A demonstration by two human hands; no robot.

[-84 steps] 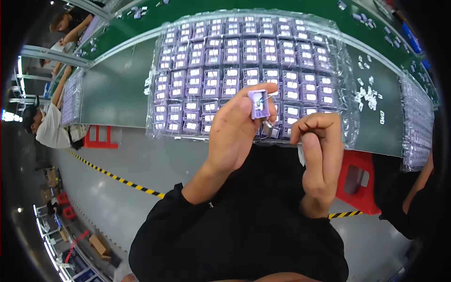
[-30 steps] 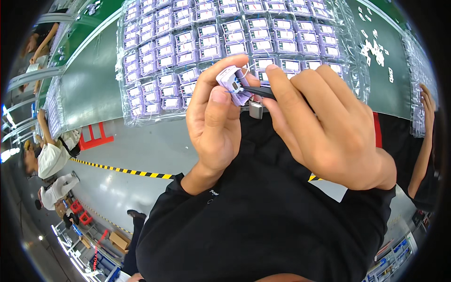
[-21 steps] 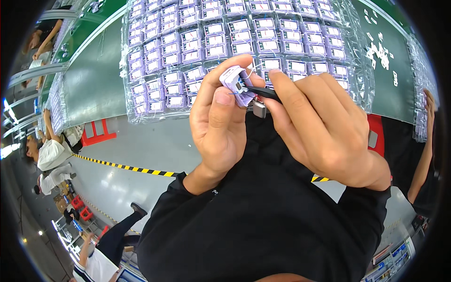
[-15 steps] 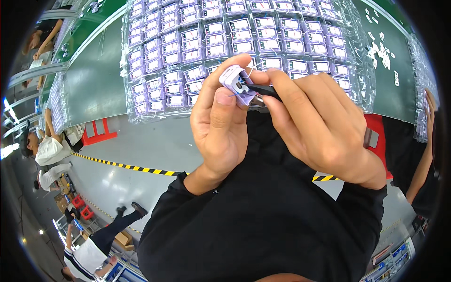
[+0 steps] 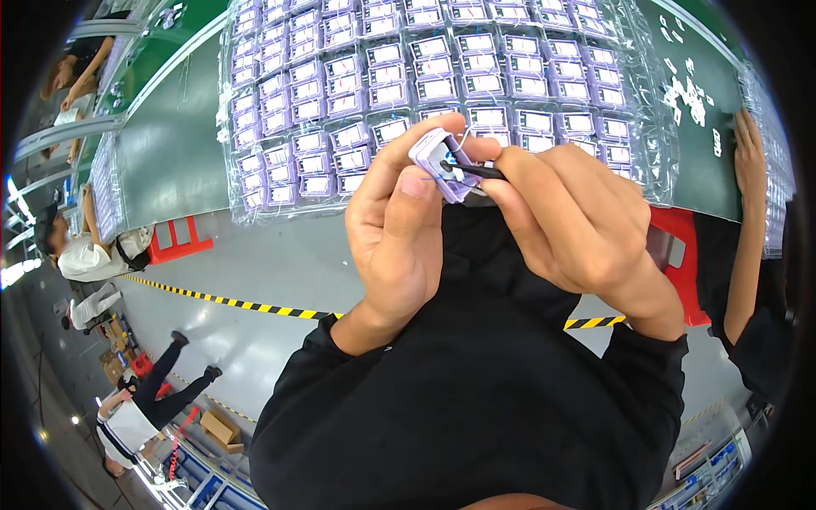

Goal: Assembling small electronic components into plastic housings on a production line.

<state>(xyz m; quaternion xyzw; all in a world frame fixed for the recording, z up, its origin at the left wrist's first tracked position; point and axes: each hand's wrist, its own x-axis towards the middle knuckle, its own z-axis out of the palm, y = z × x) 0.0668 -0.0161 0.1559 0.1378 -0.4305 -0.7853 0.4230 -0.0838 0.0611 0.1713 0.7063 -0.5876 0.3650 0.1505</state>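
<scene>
My left hand [image 5: 393, 229] grips a small purple plastic housing [image 5: 460, 189] between thumb and fingers, its open side turned toward my right hand. Inside it show a white part, something blue and thin wires. My right hand [image 5: 586, 221] pinches slim black tweezers [image 5: 483, 171], whose tip reaches into the housing. Exactly what the tip touches is too small to make out. Both hands are above the near edge of a clear plastic tray [image 5: 297, 211] packed with rows of similar purple housings [image 5: 432, 66], each with a white face and thin wires.
The tray lies on a green table [image 5: 170, 161]. Small white parts [image 5: 687, 100] are scattered to the right, near a co-worker's hand [image 5: 750, 157] and another tray [image 5: 775, 170]. Red stools [image 5: 677, 263] stand by the table. Other people are at left, beyond yellow-black floor tape [image 5: 246, 304].
The housing has tilted and moved slightly right and down in my left hand; the tweezers' tip is still inside. The co-worker's hand at right has moved up. A person at lower left has walked.
</scene>
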